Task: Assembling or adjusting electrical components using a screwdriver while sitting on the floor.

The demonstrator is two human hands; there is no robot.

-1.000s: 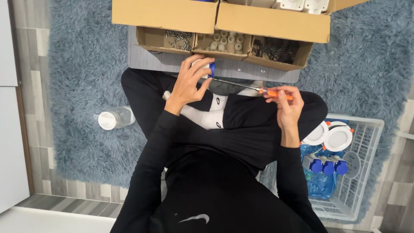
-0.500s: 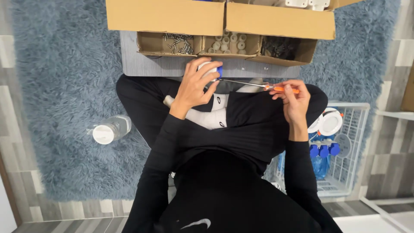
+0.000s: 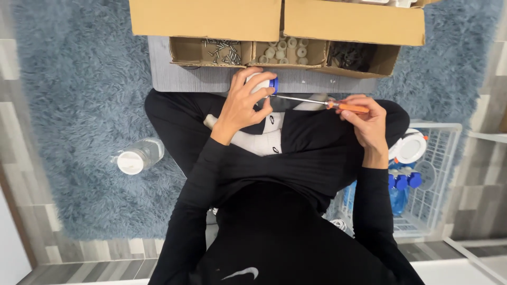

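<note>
My left hand (image 3: 244,103) is closed around a small white round part with a blue piece (image 3: 266,83), held above my crossed legs. In my right hand (image 3: 365,122) is a screwdriver with an orange handle (image 3: 346,107). Its thin metal shaft (image 3: 298,99) runs left and the tip meets the blue piece of the part. Both arms wear black sleeves.
A cardboard tray ahead has a compartment of screws (image 3: 221,51), one of white round caps (image 3: 288,50) and one of dark parts (image 3: 353,55). A grey board (image 3: 179,78) lies under it. A clear bottle (image 3: 136,156) lies on the blue rug. A white wire basket (image 3: 441,174) with white and blue parts stands at right.
The view has shifted a little. My hands keep the same hold, with the screwdriver tip still at the part; the hands sit slightly lower and more to the left in view.
</note>
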